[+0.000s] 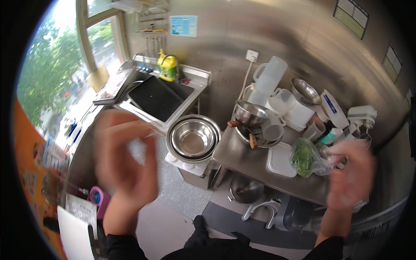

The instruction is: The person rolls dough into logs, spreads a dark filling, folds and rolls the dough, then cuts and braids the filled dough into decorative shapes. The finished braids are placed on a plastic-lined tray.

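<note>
Both of my hands are raised toward the camera and blurred. My left hand [128, 159] is over the floor in front of the sink, its thumb and fingers curved into a loop. Nothing shows in the gap of that loop, but blur hides whether the fingertips pinch something. At the right, my right hand [351, 175] hovers before the steel worktable [240, 162] with bent fingers and no object visible in it. Nearest to it in the picture is a green vegetable in a clear plastic bag [304, 159], beside a white plastic lid [280, 161].
Nested steel bowls [194, 138] stand between the worktable and a sink [187, 92] holding a black tray [156, 99]. A yellow jug [168, 68] is behind it. Steel pans [250, 113] and plastic pitchers [269, 76] crowd the worktable. Below are a mixer bowl [246, 188] and mixer [294, 211].
</note>
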`<state>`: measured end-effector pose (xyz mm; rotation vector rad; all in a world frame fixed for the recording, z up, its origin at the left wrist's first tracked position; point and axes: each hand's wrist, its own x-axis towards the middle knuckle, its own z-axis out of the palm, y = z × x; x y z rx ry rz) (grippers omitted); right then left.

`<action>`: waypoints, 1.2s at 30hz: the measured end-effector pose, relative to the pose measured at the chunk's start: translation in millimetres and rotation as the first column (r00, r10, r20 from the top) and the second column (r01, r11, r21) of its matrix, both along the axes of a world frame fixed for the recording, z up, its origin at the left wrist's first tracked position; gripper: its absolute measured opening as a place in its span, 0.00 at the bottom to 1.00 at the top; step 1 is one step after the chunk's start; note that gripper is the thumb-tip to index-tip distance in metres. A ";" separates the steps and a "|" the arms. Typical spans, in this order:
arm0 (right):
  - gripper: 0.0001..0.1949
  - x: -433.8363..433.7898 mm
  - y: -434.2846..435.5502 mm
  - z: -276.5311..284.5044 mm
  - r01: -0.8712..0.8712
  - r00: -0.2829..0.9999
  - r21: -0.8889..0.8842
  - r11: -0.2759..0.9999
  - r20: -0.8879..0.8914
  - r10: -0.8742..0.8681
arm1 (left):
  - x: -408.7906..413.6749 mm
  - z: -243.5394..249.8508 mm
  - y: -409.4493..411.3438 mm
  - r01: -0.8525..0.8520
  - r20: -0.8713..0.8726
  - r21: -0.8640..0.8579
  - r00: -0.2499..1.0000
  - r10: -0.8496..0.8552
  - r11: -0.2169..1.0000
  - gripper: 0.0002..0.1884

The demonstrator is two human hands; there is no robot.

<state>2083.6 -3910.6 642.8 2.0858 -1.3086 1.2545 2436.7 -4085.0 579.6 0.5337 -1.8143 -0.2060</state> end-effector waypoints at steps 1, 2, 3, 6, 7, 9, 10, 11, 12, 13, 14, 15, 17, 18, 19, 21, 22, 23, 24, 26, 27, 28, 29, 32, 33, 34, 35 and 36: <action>0.11 -5.9 0.6 -18.7 0.080 0.997 0.114 0.990 -0.019 -0.078 | -23.8 -18.1 -23.7 0.031 0.050 0.127 0.998 -0.038 0.991 0.15; 0.15 -9.3 6.3 -28.7 0.194 0.980 0.219 0.956 -0.094 -0.177 | -54.7 -44.3 -46.8 0.081 0.086 0.258 0.991 -0.107 0.963 0.15; 0.13 -10.7 15.1 -51.7 0.209 0.975 0.321 0.924 0.002 -0.221 | -77.0 -69.4 -63.2 0.082 0.175 0.375 0.972 -0.157 0.923 0.19; 0.08 -15.4 81.0 -126.5 0.301 0.833 0.626 0.720 0.195 -0.518 | -161.3 -140.3 -82.1 0.026 0.568 0.399 0.778 -0.269 0.917 0.36; 0.09 -15.2 112.1 -147.9 0.296 0.750 0.743 0.599 0.208 -0.628 | -192.6 -155.9 -84.6 0.082 0.616 0.387 0.717 -0.324 0.918 0.38; 0.08 -3.3 164.5 -214.8 0.280 0.486 0.771 0.572 0.400 -0.777 | -231.0 -195.7 -96.8 0.121 0.684 0.257 0.678 -0.269 0.959 0.36; 0.09 11.4 186.0 -236.3 0.311 0.336 0.832 0.459 0.355 -0.872 | -239.6 -214.8 -105.4 0.145 0.676 0.202 0.695 -0.245 0.969 0.34; 0.11 19.7 216.4 -269.9 0.315 0.247 0.887 0.336 0.265 -0.932 | -250.3 -231.7 -113.9 0.175 0.662 0.145 0.714 -0.227 0.974 0.31; 0.13 26.2 255.0 -309.6 0.306 0.151 0.930 0.204 0.164 -0.975 | -257.8 -243.2 -114.0 0.210 0.644 0.090 0.734 -0.218 0.974 0.29; 0.15 34.6 288.7 -339.0 0.307 0.157 0.937 0.167 0.123 -0.980 | -259.7 -245.0 -113.8 0.237 0.648 0.030 0.735 -0.200 0.971 0.26; 0.17 46.5 317.0 -367.0 0.306 0.170 0.942 0.140 0.090 -0.981 | -259.7 -242.3 -118.2 0.257 0.651 -0.038 0.739 -0.171 0.966 0.24; 0.16 65.5 344.2 -392.3 0.244 0.077 0.951 0.189 0.176 -0.981 | -262.2 -240.0 -120.7 0.272 0.646 -0.106 0.750 -0.142 0.956 0.21; 0.15 114.3 465.7 -508.7 0.416 0.286 0.844 0.337 0.230 -0.930 | -276.6 -208.0 -102.2 0.340 0.595 -0.155 0.781 -0.187 0.928 0.17; 0.14 144.4 472.4 -512.1 0.378 0.255 0.912 0.158 0.062 -0.965 | -271.2 -191.3 -93.8 0.343 0.610 -0.193 0.776 -0.161 0.919 0.16; 0.14 171.5 493.3 -532.9 0.010 -0.278 0.992 0.122 0.120 -0.953 | -267.4 -172.1 -84.0 0.354 0.612 -0.223 0.776 -0.153 0.908 0.16; 0.19 219.3 529.3 -561.0 0.061 -0.204 0.990 0.125 0.135 -0.970 | -251.7 -133.7 -62.1 0.334 0.653 -0.191 0.745 -0.135 0.923 0.16; 0.19 219.0 531.6 -564.2 -0.105 -0.308 0.993 0.053 0.019 -0.951 | -246.7 -119.3 -51.6 0.319 0.638 -0.181 0.758 -0.135 0.930 0.17; 0.19 216.9 539.7 -570.5 -0.191 -0.357 0.981 0.025 -0.046 -0.933 | -245.8 -108.8 -37.0 0.306 0.617 -0.173 0.775 -0.139 0.936 0.17; 0.19 216.1 552.0 -576.5 -0.239 -0.392 0.971 0.011 -0.086 -0.916 | -250.3 -97.9 -18.3 0.317 0.595 -0.178 0.789 -0.155 0.931 0.18; 0.20 217.4 581.9 -601.4 -0.327 -0.417 0.945 0.009 -0.136 -0.899 | -251.9 -68.2 29.4 0.340 0.581 -0.195 0.795 -0.171 0.920 0.20; 0.20 212.5 605.1 -616.7 -0.329 -0.417 0.944 -0.004 -0.149 -0.897 | -243.1 -58.6 53.6 0.349 0.550 -0.201 0.813 -0.190 0.915 0.21; 0.21 216.5 633.7 -641.8 -0.354 -0.400 0.935 -0.011 -0.162 -0.902 | -243.0 -50.2 85.0 0.346 0.522 -0.214 0.831 -0.192 0.913 0.22; 0.22 220.8 660.7 -666.7 -0.365 -0.345 0.931 -0.029 -0.164 -0.924 | -245.2 -46.7 117.0 0.351 0.491 -0.226 0.847 -0.205 0.909 0.22; 0.24 217.5 756.9 -746.7 0.024 0.296 0.949 -0.315 -0.307 -0.904 | -263.5 -73.2 191.1 0.464 0.352 -0.178 0.854 -0.384 0.868 0.17; 0.22 194.1 782.0 -756.2 0.086 0.269 0.954 -0.286 -0.299 -0.916 | -298.5 -76.8 226.5 0.562 0.350 -0.074 0.788 -0.506 0.824 0.18; 0.20 169.4 790.9 -747.8 0.137 0.244 0.956 -0.260 -0.286 -0.927 | -330.3 -91.7 277.7 0.650 0.260 -0.084 0.746 -0.613 0.755 0.18; 0.20 135.8 759.9 -731.9 0.168 0.259 0.970 -0.174 -0.213 -0.942 | -349.5 -101.7 330.3 0.700 0.225 -0.110 0.709 -0.668 0.706 0.19; 0.22 86.0 747.9 -715.3 0.551 0.291 0.822 0.143 -0.029 -0.956 | -369.0 -114.1 365.4 0.685 0.156 -0.113 0.727 -0.668 0.720 0.19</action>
